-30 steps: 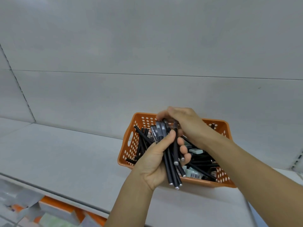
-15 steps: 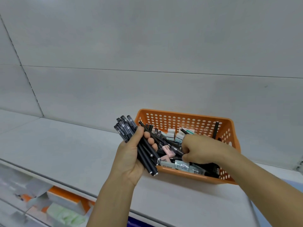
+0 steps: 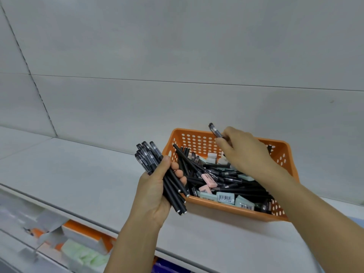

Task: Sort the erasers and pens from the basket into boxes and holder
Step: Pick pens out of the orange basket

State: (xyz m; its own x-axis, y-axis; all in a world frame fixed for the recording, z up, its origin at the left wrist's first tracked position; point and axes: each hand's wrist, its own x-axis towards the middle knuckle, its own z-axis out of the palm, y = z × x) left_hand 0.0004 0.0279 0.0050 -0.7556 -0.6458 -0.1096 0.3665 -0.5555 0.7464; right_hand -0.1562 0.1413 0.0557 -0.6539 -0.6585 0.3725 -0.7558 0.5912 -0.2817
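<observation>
My left hand [image 3: 155,196] grips a bundle of pens [image 3: 163,178], my right hand [image 3: 239,152] pinches one pen [image 3: 215,132] at twelve o'clock of the basket [image 3: 232,211]; they seem light, stiff, slippery, so I hold mid-barrel.

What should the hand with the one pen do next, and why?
Probably carry that pen across and tuck it into the bundle of pens the left hand grips beside the orange basket. The right hand holds it above the basket, and many pens and erasers still lie inside.
</observation>
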